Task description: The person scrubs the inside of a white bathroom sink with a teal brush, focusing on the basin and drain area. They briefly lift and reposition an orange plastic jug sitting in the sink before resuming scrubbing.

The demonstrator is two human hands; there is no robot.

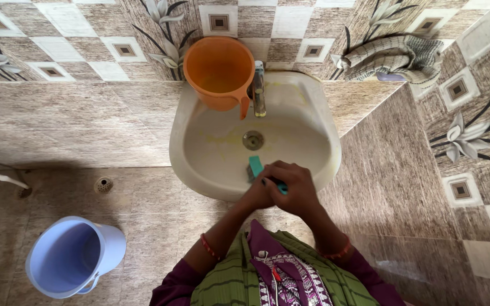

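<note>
Your cream sink (199,141) showed yellowish stains. An orange mug (219,71) sat on its rim, and a teal brush (256,168) lay under your hands. The wall tiles (75,51) were brown and beige — squares and pale flower motifs. A lavender-blue bucket (72,258) stood on the floor. Your clothing was maroon, with green stripes.
</note>
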